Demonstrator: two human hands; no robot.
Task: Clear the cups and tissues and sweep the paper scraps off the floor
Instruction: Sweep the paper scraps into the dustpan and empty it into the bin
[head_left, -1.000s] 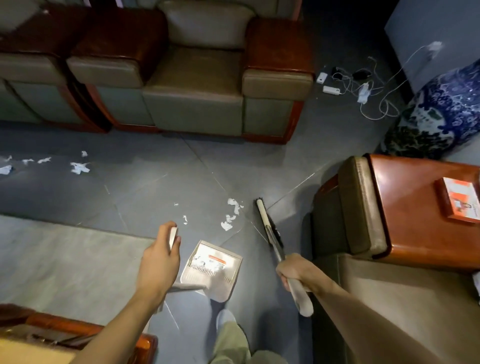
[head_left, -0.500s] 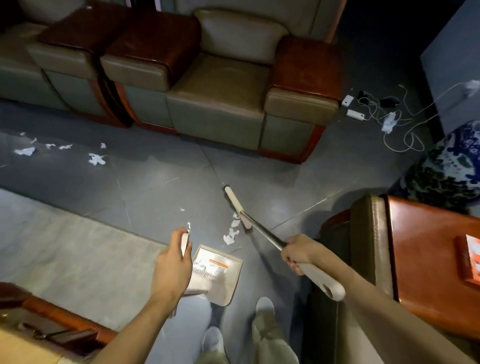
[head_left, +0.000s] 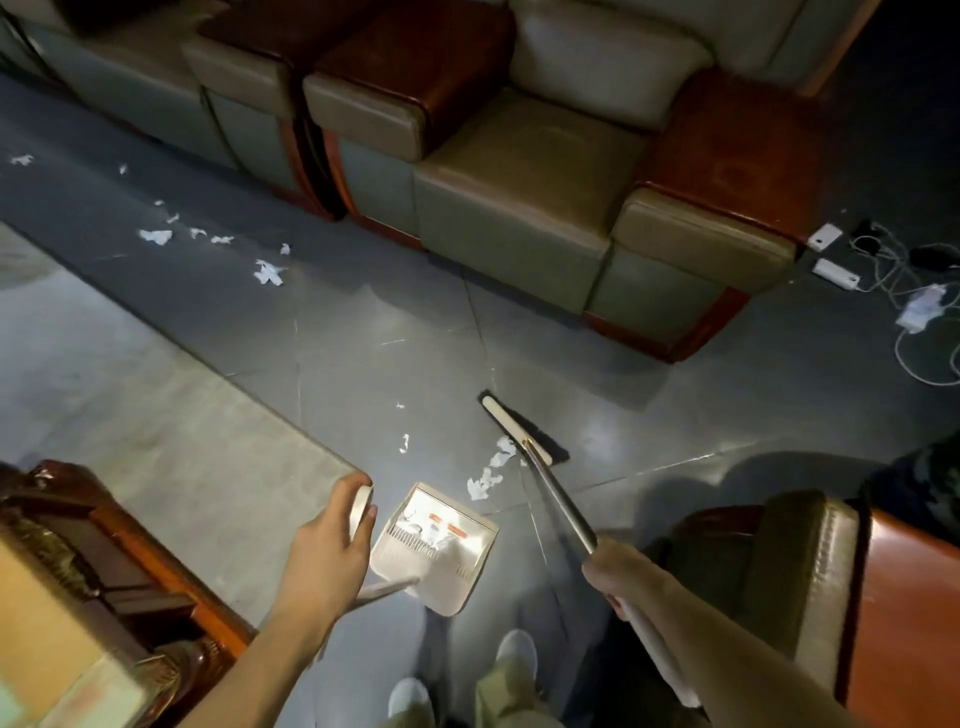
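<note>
My left hand (head_left: 324, 551) grips the top of the white dustpan's handle. The dustpan (head_left: 436, 551) rests on the grey floor with several paper bits inside it. My right hand (head_left: 615, 571) grips the broom's long handle. The broom head (head_left: 522, 434) lies on the floor just beyond and to the right of the pan. A small cluster of white paper scraps (head_left: 491, 470) sits between the broom head and the pan's mouth. Two tiny scraps (head_left: 403, 441) lie to its left. More scraps (head_left: 267, 273) are scattered far left near the sofas.
Leather armchairs with wooden armrests (head_left: 519, 171) line the far side. A wooden table (head_left: 104, 597) stands at lower left, another armchair (head_left: 831, 587) at lower right. Chargers and white cables (head_left: 883, 275) lie on the floor at right. A pale rug (head_left: 130, 395) covers the left floor.
The broom head has swung out past the scrap cluster and now lies to its right. The view has shifted, and both hands keep their grips.
</note>
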